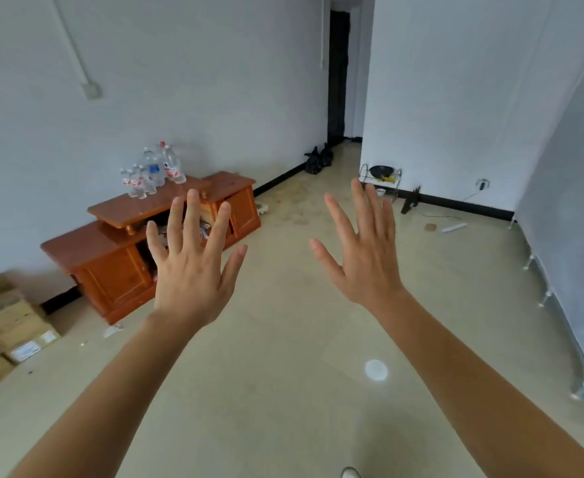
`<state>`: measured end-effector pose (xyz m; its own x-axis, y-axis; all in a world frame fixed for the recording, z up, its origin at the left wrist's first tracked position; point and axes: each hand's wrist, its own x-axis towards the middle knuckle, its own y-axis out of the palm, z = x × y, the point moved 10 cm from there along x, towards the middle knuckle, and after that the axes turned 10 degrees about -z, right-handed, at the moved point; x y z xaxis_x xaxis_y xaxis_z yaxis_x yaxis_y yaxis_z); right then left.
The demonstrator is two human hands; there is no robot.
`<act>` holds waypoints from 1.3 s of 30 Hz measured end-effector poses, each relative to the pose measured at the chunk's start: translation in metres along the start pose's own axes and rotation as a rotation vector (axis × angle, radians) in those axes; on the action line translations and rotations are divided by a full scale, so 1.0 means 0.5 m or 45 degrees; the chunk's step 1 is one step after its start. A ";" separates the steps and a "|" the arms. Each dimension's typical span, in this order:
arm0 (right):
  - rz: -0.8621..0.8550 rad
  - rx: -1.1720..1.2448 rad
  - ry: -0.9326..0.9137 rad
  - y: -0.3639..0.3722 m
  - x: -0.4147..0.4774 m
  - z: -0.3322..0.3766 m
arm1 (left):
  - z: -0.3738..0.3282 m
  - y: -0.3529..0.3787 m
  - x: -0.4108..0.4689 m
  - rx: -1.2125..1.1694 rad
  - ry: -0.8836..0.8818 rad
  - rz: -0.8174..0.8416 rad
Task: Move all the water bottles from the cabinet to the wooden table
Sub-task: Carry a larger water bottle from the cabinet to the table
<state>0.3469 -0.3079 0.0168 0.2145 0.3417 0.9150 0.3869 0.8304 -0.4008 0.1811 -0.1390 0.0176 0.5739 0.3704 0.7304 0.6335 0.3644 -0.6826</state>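
The left hand (190, 270) and right hand (366, 260) are wide and empty (fingers spread), so one should step near the cabinet (118, 277) before gripping the water bottles (152, 174).

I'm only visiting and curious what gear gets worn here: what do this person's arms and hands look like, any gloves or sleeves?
No gear at all. The left hand and right hand are bare, without gloves. No rings show on the fingers, and no watch or wristband. Both forearms are uncovered to the picture's edge; no sleeve is in view.
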 end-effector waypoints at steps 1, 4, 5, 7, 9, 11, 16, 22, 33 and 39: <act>-0.009 0.017 0.001 0.047 0.017 -0.006 | 0.021 0.023 0.026 0.030 -0.013 -0.009; -0.039 0.103 -0.027 0.200 0.080 -0.037 | 0.083 0.119 0.121 0.102 -0.052 -0.031; -0.035 0.129 -0.051 0.269 0.113 -0.047 | 0.104 0.156 0.166 0.139 -0.067 -0.033; -0.006 0.175 -0.059 0.374 0.175 -0.068 | 0.142 0.216 0.242 0.185 -0.126 -0.020; -0.002 0.233 -0.087 0.462 0.240 -0.079 | 0.180 0.263 0.303 0.242 -0.166 -0.020; -0.020 0.262 -0.137 0.528 0.293 -0.080 | 0.212 0.293 0.347 0.295 -0.173 -0.027; 0.024 0.392 -0.194 0.758 0.396 -0.060 | 0.354 0.403 0.439 0.382 -0.274 -0.010; 0.091 0.435 -0.286 1.041 0.468 0.015 | 0.553 0.534 0.527 0.443 -0.377 -0.011; 0.113 0.388 -0.347 1.551 0.697 0.138 | 0.943 0.844 0.836 0.363 -0.401 -0.038; 0.123 0.353 -0.338 1.792 0.791 0.113 | 1.065 1.042 1.016 0.339 -0.328 0.047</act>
<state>0.7277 0.5964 0.0222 -0.0153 0.4959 0.8682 0.1117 0.8638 -0.4914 0.5264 0.6938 0.0193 0.4227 0.5781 0.6980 0.4380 0.5440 -0.7158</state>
